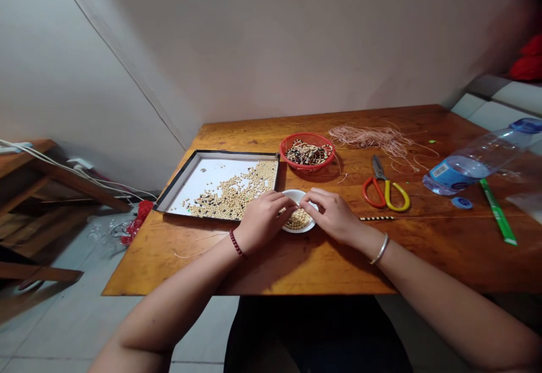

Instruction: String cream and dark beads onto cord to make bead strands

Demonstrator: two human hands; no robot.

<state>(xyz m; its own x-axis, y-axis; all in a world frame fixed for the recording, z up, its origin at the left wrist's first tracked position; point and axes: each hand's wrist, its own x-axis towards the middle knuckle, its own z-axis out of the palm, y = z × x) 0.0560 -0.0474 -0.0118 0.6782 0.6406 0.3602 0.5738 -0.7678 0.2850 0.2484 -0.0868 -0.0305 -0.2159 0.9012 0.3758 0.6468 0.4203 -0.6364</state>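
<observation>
Above a small white bowl (312, 225) of cream beads (298, 220), my left hand (265, 218) and my right hand (332, 212) meet with fingertips pinched. Whatever they pinch is too small to make out. To the right of my right hand lies a strand of black and cream beads (376, 218), its thin cord running on to the right. A pale cord end (186, 257) shows on the table left of my left wrist. A black-rimmed tray (180, 184) with loose cream and dark beads sits beside my left hand.
A red basket (307, 166) of strung beads stands behind the bowl, near a tangle of pink cord (375, 139). Scissors (383, 189), a tilted water bottle (478, 158), a blue cap (461, 202) and a green strip (498, 212) occupy the right of the wooden table (296, 277).
</observation>
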